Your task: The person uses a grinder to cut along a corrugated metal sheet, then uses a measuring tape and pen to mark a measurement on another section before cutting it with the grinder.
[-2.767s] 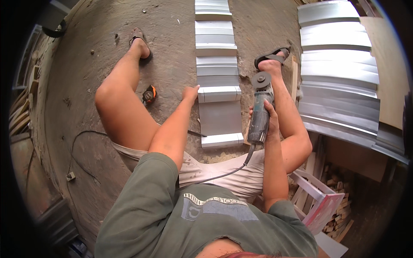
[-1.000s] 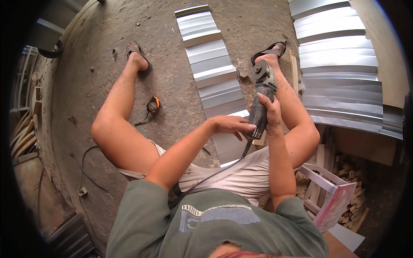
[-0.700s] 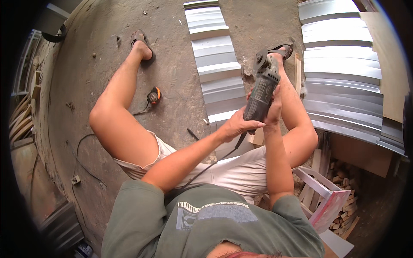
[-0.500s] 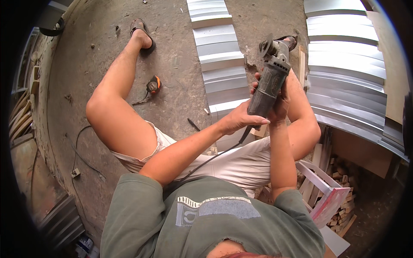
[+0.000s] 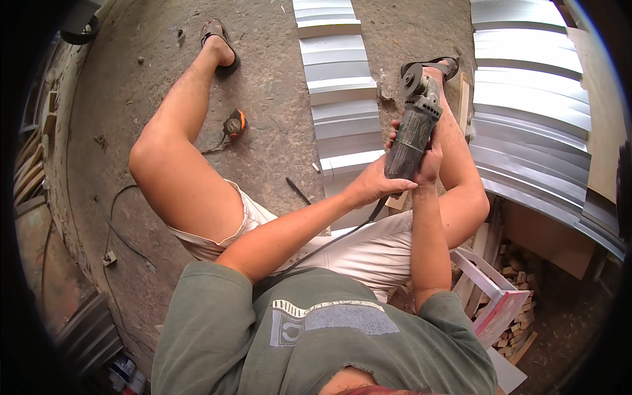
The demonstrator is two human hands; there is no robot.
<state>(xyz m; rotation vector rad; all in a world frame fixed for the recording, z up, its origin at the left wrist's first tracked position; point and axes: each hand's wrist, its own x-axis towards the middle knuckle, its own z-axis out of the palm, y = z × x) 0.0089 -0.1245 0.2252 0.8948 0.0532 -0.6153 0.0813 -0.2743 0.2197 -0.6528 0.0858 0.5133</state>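
An angle grinder (image 5: 409, 141) with a dark, worn body is held up in front of me between both hands, its disc (image 5: 413, 80) at the far end. My left hand (image 5: 372, 183) is closed round the rear of the body, thumb across its near end. Along the right side my right hand (image 5: 429, 163) grips the body, partly hidden behind it. From the grinder's near end a black cord (image 5: 336, 238) runs down over my lap. Beyond the hands, a narrow strip of ribbed metal sheet (image 5: 342, 118) lies on the ground.
Wider metal sheets (image 5: 526, 85) lie at the right. An orange-and-black tape measure (image 5: 234, 124) and a dark pen-like stick (image 5: 299, 191) are on the ground at left. A pink-and-white wooden stool (image 5: 494, 299) stands at lower right by cut wood pieces (image 5: 517, 329). A cable (image 5: 108, 227) trails at left.
The grinder has turned a little in my hands, so the disc's face now shows more. Both hands keep their hold, and the view has shifted slightly.
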